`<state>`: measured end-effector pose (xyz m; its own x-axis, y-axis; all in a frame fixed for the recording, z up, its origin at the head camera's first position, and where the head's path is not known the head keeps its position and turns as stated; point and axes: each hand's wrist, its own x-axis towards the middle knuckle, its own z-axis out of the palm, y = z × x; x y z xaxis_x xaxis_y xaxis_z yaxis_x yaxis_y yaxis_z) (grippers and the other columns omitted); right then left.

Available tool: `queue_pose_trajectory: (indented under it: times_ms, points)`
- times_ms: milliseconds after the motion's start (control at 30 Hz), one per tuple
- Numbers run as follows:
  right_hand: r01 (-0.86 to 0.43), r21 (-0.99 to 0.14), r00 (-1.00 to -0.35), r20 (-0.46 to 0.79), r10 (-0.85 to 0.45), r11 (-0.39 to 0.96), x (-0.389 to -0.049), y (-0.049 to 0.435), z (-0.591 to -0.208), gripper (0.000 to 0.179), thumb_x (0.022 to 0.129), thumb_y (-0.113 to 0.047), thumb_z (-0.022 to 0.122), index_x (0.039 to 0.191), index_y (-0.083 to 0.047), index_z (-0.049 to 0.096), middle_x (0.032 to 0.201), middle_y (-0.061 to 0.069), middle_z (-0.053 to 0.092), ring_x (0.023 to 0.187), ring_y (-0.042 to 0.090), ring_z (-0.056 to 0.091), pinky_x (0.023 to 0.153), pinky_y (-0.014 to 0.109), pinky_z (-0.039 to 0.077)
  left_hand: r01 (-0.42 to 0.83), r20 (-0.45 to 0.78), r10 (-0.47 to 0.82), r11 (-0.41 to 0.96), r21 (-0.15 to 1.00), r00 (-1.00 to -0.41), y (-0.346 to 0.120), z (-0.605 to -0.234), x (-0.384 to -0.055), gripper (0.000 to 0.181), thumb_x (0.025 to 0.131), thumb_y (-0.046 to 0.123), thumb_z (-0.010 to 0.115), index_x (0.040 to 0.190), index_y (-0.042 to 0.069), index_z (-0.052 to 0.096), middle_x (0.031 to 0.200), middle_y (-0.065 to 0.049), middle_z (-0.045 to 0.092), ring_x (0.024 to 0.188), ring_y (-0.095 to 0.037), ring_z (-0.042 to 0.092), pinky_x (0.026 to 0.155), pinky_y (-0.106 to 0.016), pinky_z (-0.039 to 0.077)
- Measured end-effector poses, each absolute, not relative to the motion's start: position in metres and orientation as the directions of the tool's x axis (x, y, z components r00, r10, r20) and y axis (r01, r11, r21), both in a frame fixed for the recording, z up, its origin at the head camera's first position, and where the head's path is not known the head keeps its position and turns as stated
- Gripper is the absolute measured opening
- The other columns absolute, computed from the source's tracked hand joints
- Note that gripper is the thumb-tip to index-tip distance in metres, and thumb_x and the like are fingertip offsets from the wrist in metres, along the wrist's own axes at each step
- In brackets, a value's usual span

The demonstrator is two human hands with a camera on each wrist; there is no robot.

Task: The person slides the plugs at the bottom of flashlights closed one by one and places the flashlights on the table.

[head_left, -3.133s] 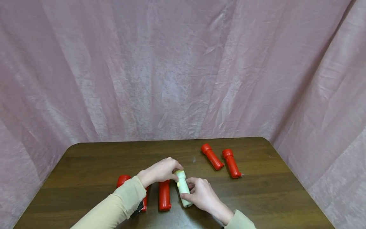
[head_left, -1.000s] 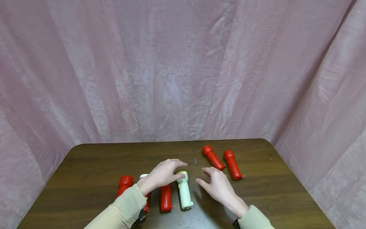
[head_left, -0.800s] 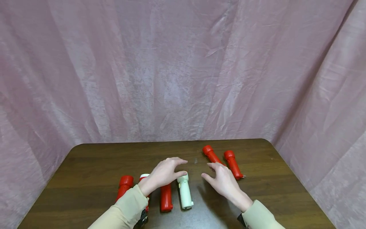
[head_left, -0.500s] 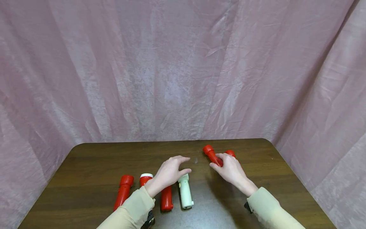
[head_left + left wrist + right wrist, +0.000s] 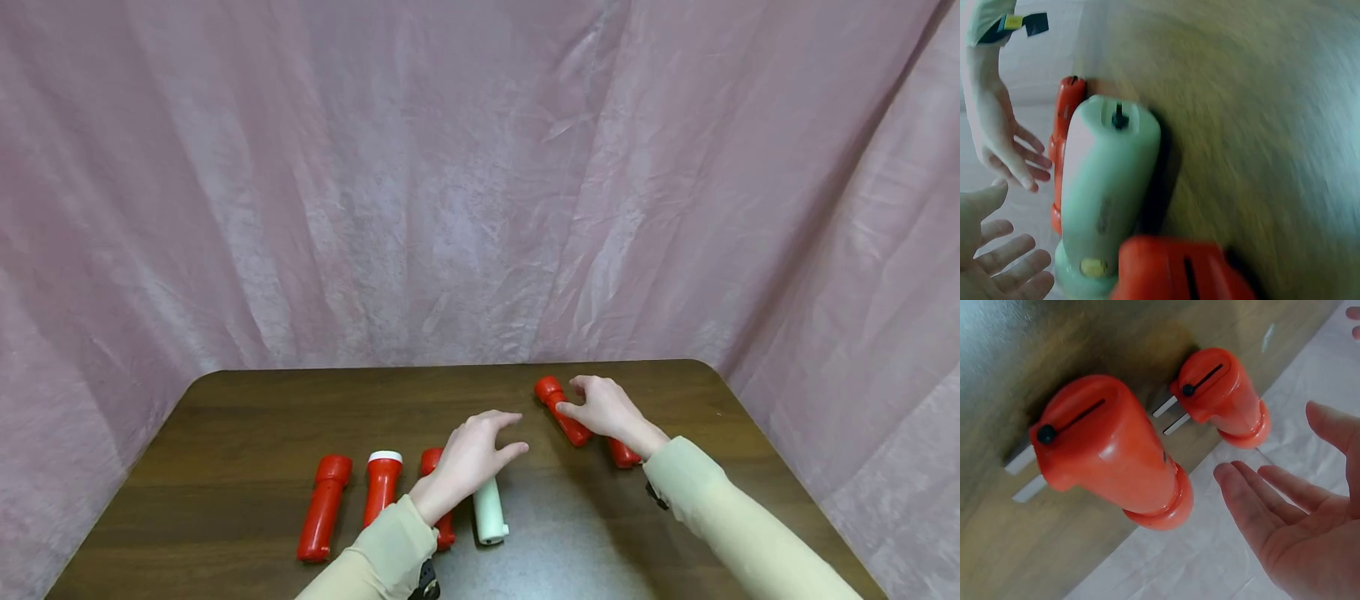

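Note:
Over the pale green flashlight [image 5: 489, 510] hovers my left hand [image 5: 471, 457], fingers spread and thumb apart, hiding the flashlight's head. The left wrist view shows this flashlight [image 5: 1110, 181] beside those fingers, its black slider and yellow button visible. My right hand [image 5: 606, 407] is above two red flashlights at the back right, palm empty and fingers extended. The left one of that pair [image 5: 574, 430] is mostly visible; the hand covers the head of the other [image 5: 624, 453]. In the right wrist view, metal plug prongs [image 5: 1027, 487] stick out of the nearer red flashlight [image 5: 1122, 456].
At the front left lie a red flashlight [image 5: 324, 508], one with a white rim [image 5: 383, 483], and another red one [image 5: 444, 527] partly behind my left wrist. They rest on a brown wooden table [image 5: 247, 433]. A pink curtain [image 5: 450, 208] hangs behind its far edge.
Both hands have let go of the pale green flashlight. My right hand has moved right and away to the back pair of red flashlights. My left hand has drifted slightly right, fingers spread.

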<state>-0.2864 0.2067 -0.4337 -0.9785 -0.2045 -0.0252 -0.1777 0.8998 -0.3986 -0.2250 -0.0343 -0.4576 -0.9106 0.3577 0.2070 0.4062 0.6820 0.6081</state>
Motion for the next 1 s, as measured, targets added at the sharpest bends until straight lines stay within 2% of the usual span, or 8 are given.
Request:
queue_pose_trajectory:
  times_ms: [233,533,633,767,867,1000]
  points:
    - [-0.148,-0.364,-0.973,-0.113,-0.201,0.920,-0.298,0.199,-0.441,0.054,0.095,-0.034,0.076,0.132,0.005,0.067,0.127,0.022,0.074,0.114,0.036,0.071,0.101,0.052,0.058,0.410,0.225,0.346,0.686,0.601,-0.911,-0.024,-0.464,-0.218,0.044,0.093,0.029,0.080,0.133,0.011,0.073,0.134,-0.011,0.075,0.125,-0.031,0.072,0.100,-0.049,0.060]
    - [-0.101,-0.337,-0.981,-0.125,-0.151,0.936,-0.301,0.193,-0.443,0.058,0.090,-0.035,0.081,0.128,0.007,0.068,0.120,0.023,0.075,0.097,0.031,0.074,0.091,0.048,0.061,0.397,0.230,0.326,0.684,0.613,-0.917,-0.013,-0.467,-0.213,0.043,0.093,0.030,0.080,0.132,0.011,0.074,0.133,-0.010,0.075,0.124,-0.030,0.072,0.099,-0.048,0.060]
    - [-0.085,-0.338,-0.982,-0.133,-0.137,0.937,-0.303,0.192,-0.444,0.049,0.089,-0.035,0.083,0.115,0.005,0.072,0.101,0.015,0.076,0.082,0.024,0.068,0.077,0.039,0.059,0.384,0.224,0.314,0.685,0.619,-0.922,-0.010,-0.468,-0.211,0.042,0.093,0.030,0.080,0.132,0.013,0.074,0.133,-0.009,0.075,0.123,-0.030,0.072,0.097,-0.049,0.060]
    - [-0.084,-0.341,-0.983,-0.127,-0.135,0.936,-0.305,0.193,-0.447,0.033,0.087,-0.033,0.084,0.087,-0.004,0.069,0.072,0.002,0.055,0.065,0.018,0.051,0.060,0.028,0.041,0.370,0.219,0.301,0.678,0.635,-0.928,-0.005,-0.470,-0.210,0.041,0.093,0.031,0.080,0.131,0.015,0.074,0.132,-0.007,0.076,0.122,-0.029,0.072,0.095,-0.047,0.061]
    - [-0.086,-0.340,-0.984,-0.115,-0.132,0.937,-0.307,0.193,-0.450,0.032,0.086,-0.032,0.084,0.078,-0.008,0.065,0.067,-0.002,0.047,0.063,0.016,0.046,0.057,0.026,0.036,0.378,0.231,0.302,0.672,0.637,-0.925,-0.003,-0.471,-0.210,0.040,0.092,0.030,0.080,0.129,0.014,0.075,0.131,-0.007,0.076,0.121,-0.028,0.073,0.097,-0.044,0.061]
    - [-0.083,-0.328,-0.986,-0.112,-0.126,0.941,-0.308,0.191,-0.452,0.032,0.084,-0.031,0.085,0.077,-0.008,0.065,0.066,-0.002,0.048,0.062,0.016,0.047,0.056,0.026,0.037,0.378,0.236,0.296,0.669,0.641,-0.925,0.000,-0.472,-0.211,0.040,0.091,0.029,0.081,0.128,0.013,0.076,0.130,-0.008,0.077,0.122,-0.028,0.073,0.100,-0.043,0.060]
